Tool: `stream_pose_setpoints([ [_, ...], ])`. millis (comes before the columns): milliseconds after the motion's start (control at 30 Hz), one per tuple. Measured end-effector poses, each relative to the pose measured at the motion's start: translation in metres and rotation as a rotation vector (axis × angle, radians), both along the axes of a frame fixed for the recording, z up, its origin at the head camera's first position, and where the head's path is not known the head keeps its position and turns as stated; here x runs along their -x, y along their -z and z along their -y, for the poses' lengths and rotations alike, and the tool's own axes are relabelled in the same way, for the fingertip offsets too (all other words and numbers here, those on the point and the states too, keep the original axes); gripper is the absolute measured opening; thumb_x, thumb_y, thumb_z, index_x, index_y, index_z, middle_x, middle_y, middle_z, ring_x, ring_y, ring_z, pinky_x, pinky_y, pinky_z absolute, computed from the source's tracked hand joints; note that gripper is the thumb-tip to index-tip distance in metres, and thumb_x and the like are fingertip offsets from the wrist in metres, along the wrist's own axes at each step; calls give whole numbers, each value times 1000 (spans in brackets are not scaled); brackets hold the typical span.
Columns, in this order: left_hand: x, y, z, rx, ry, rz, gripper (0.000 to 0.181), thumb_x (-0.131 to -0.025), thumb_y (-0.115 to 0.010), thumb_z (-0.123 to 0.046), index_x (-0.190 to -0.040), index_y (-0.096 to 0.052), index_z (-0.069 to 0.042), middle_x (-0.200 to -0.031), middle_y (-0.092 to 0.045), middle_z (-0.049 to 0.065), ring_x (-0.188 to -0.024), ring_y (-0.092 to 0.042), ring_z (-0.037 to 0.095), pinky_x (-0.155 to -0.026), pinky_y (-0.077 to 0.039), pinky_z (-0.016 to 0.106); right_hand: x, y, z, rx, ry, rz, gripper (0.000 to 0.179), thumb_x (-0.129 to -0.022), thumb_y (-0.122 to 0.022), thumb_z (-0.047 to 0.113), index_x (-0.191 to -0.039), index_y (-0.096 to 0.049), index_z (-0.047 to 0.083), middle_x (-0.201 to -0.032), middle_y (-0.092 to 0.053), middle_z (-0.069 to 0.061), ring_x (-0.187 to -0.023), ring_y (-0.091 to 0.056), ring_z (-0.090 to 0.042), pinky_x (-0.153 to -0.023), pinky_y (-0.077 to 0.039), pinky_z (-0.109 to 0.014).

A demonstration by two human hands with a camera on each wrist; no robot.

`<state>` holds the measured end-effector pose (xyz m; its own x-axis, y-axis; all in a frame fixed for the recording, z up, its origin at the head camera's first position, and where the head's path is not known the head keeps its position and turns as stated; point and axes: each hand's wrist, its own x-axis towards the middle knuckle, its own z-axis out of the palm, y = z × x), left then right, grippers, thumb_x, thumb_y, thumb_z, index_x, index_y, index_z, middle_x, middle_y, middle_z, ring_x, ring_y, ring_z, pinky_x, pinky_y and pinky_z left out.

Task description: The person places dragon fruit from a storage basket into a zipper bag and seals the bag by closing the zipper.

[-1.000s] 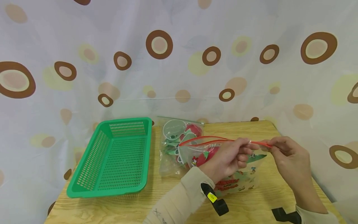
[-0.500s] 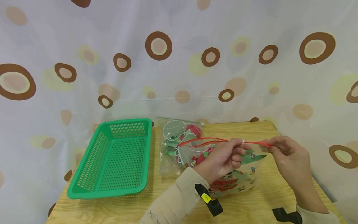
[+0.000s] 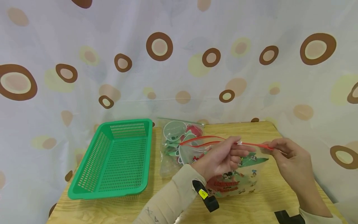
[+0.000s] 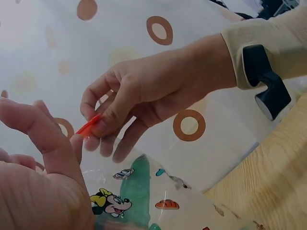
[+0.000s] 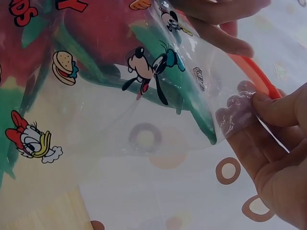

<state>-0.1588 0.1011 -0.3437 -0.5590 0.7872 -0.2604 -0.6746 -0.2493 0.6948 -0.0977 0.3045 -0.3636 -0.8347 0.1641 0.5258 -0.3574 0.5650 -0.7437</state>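
Observation:
A clear slider zip bag point(image 3: 229, 182) with printed cartoon characters and a red zip strip stands on the table in the head view. Red and green pieces show through its plastic point(image 5: 103, 33). My left hand point(image 3: 216, 158) is at the white slider point(image 3: 239, 142), its thumb against it; the pinching fingertips are partly hidden. To the right, my right hand point(image 3: 292, 165) pinches the end of the red strip point(image 3: 258, 145) between thumb and fingers. Left of my left hand, the two halves of the strip gape apart; right of the slider they run together.
A green plastic basket point(image 3: 123, 161) sits at the left of the wooden table point(image 3: 237, 210). Behind the zip bag lies another clear bag point(image 3: 169, 168) with grey, green and red flat pieces. A patterned curtain point(image 3: 179, 62) hangs at the back.
My left hand and the white slider have moved left along the red strip, lengthening the joined part. My right hand stays nearly in place, holding the strip's end.

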Motion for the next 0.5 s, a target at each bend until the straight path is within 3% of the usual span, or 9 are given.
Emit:
stream_pose_setpoints([
  [100,0,-1,-4,-36,48,57,53,-108,-35,-40,-135,-55,1,-62,-46,-14,-46,-16,1,-45,-12,14,0,1,-2,-12,-1,-3,15,-93,-57,-11,-101,-63,0,-96,-69,27,-81,-70,8,-40,-34,-16],
  [167,-1,-1,-6,-48,43,78,48,-108,-34,-39,-127,-58,-2,-62,-43,-13,-46,-17,1,-44,-13,13,-1,2,-2,-9,-7,-4,16,-93,-57,-11,-102,-63,0,-96,-69,26,-81,-70,8,-38,-34,-17],
  [233,-2,-1,-8,-52,17,91,40,-108,-36,-37,-111,-62,-7,-62,-45,-13,-45,-21,0,-44,-17,12,0,3,-2,4,-21,-1,15,-94,-57,-10,-102,-63,0,-98,-70,26,-80,-70,7,-32,-25,-26],
  [333,-3,-1,-7,-81,3,85,35,-108,-36,-36,-91,-56,-13,-62,-42,-12,-43,-24,0,-42,-19,12,0,3,-1,14,-26,-2,14,-94,-56,-9,-103,-62,0,-98,-70,24,-80,-71,5,-30,-24,-27],
  [500,-2,0,-2,-141,24,83,35,-108,-34,-36,-82,-46,-16,-61,-35,-12,-40,-25,-1,-40,-22,10,2,3,-1,20,-16,-9,12,-95,-56,-8,-102,-61,1,-97,-70,25,-79,-71,5,-29,-23,-26],
])
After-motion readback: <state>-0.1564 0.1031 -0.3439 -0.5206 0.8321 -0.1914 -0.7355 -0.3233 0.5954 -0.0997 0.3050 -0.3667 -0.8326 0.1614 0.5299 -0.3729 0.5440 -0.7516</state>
